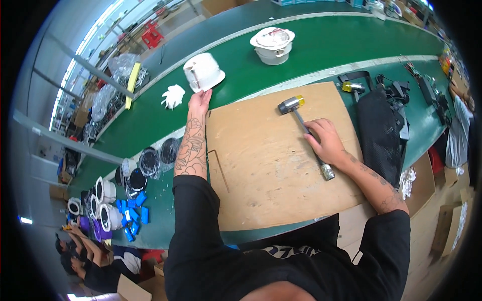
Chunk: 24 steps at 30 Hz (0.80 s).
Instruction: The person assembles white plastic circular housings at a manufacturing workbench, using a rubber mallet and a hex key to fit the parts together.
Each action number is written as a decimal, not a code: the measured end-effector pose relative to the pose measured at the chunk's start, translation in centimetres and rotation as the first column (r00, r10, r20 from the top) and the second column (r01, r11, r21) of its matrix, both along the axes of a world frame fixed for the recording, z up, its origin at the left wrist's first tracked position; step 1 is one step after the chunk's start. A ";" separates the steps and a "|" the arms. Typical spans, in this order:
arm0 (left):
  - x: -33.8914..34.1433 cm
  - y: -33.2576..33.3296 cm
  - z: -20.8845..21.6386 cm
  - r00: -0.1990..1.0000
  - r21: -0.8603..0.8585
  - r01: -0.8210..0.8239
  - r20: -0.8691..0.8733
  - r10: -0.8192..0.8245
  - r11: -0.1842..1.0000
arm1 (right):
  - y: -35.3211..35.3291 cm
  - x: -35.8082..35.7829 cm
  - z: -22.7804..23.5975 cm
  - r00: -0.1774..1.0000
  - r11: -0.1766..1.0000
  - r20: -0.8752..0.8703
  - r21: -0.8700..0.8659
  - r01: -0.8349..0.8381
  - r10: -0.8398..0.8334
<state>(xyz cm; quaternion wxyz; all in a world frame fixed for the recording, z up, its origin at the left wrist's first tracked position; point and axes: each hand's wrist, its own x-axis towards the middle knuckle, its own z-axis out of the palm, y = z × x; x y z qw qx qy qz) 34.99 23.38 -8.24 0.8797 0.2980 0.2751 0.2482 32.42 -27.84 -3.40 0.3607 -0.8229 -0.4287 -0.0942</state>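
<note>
My left hand (200,102) reaches far forward, with its fingers at the near lower rim of a white pot-shaped housing (202,71) on the green belt. The housing has its wide rim downward; part of my grip is hidden against it. My right hand (325,142) is closed loosely around the grey handle of a mallet (292,104), which has a black and yellow head. The mallet lies across a worn cardboard sheet (261,165), its wrapped handle end pointing toward me.
A second white housing (273,47) stands farther along the belt. White gloves (173,96) lie left of the first. Blue blocks (131,213) and white round housings (108,215) sit at left. A black mesh bag (379,135), another mallet (354,87) and cables crowd the right.
</note>
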 end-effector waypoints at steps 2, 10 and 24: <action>-0.4 0.3 -0.2 0.998 0.108 0.001 0.067 -0.008 0.994 | 0.0 -0.1 0.1 0.999 0.999 0.013 0.034 -0.038 0.037; -7.3 -4.4 4.5 0.999 0.280 0.010 -0.036 0.000 0.960 | -0.8 0.3 -1.0 0.999 0.998 0.019 0.047 -0.040 0.039; -22.0 -18.9 12.2 0.960 0.843 0.239 -0.131 0.247 -0.482 | -0.3 0.4 -1.2 1.000 0.998 -0.010 0.063 -0.009 0.009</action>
